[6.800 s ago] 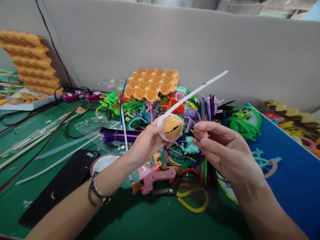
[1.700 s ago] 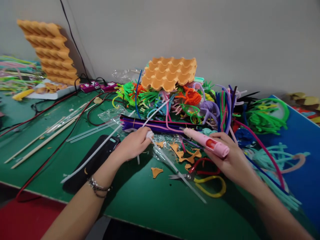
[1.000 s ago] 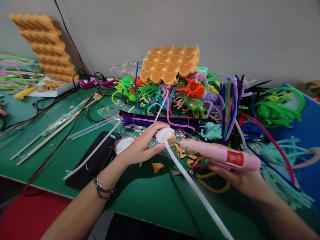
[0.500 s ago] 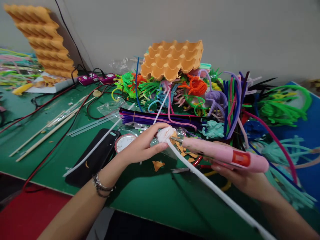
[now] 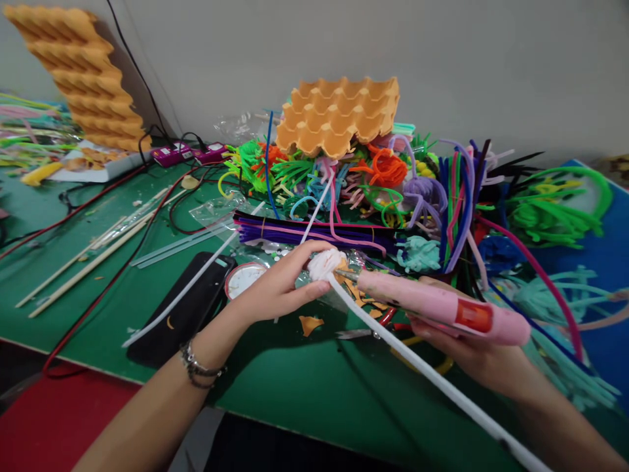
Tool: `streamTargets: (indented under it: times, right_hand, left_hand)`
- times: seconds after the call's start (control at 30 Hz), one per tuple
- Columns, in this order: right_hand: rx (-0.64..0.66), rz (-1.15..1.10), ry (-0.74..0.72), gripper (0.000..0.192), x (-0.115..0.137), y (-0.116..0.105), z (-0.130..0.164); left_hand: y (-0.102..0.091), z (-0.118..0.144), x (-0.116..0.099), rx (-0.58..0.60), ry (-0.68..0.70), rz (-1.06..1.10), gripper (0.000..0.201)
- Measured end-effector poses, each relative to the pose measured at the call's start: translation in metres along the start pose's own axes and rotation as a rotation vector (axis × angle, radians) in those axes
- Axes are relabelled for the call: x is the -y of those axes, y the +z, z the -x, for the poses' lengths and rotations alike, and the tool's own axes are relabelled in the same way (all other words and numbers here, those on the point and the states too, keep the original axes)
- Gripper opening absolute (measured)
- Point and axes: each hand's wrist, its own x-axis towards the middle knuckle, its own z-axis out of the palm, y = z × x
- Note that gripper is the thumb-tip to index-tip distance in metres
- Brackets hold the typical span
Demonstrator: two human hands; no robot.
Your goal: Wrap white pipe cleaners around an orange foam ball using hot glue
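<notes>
My left hand (image 5: 285, 285) is closed around a small piece wound with white pipe cleaner (image 5: 323, 265), with a bit of orange carton showing on its right side. From it a long white pipe cleaner (image 5: 417, 364) trails down to the lower right. My right hand (image 5: 472, 354) grips a pink glue gun (image 5: 437, 301) from below, its fingers partly hidden. The gun's metal nozzle points left and reaches the orange part of the wound piece; whether it touches cannot be made out.
Orange egg carton (image 5: 339, 115) rests on heaped colourful pipe cleaners at the back. A black phone (image 5: 181, 314) lies left of my hand, beside a round white lid (image 5: 246, 278). Scissors (image 5: 358, 333) and carton scraps (image 5: 310, 325) lie below the gun. Wooden sticks (image 5: 98, 252) and cables are at left.
Almost nothing differs. The glue gun has stayed at the white wound piece, with only a very slight shift of the right hand and of the view.
</notes>
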Motion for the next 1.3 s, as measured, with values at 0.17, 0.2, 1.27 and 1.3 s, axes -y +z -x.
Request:
streamTargets:
  times: [0.17,0.2,1.27,1.3]
  right_hand:
    - [-0.02,0.036,-0.01,0.009,0.0009,0.0004,0.0001]
    - [-0.019,0.04,-0.011,0.01,0.0008,0.0003,0.0]
    - [-0.048,0.09,0.108,0.037,0.0038,-0.0017,-0.0027]
    - [-0.049,0.084,0.108,0.039,0.0042,-0.0018,-0.003]
  left_hand:
    - [-0.0006,-0.0007,-0.0008,-0.001,0.012,-0.003,0.038]
    - [-0.0008,-0.0008,-0.0009,-0.001,0.01,-0.006,0.037]
    - [-0.0011,-0.0003,-0.0018,-0.015,0.009,0.036,0.036]
    - [-0.001,-0.0003,-0.0018,-0.017,0.014,0.045,0.036]
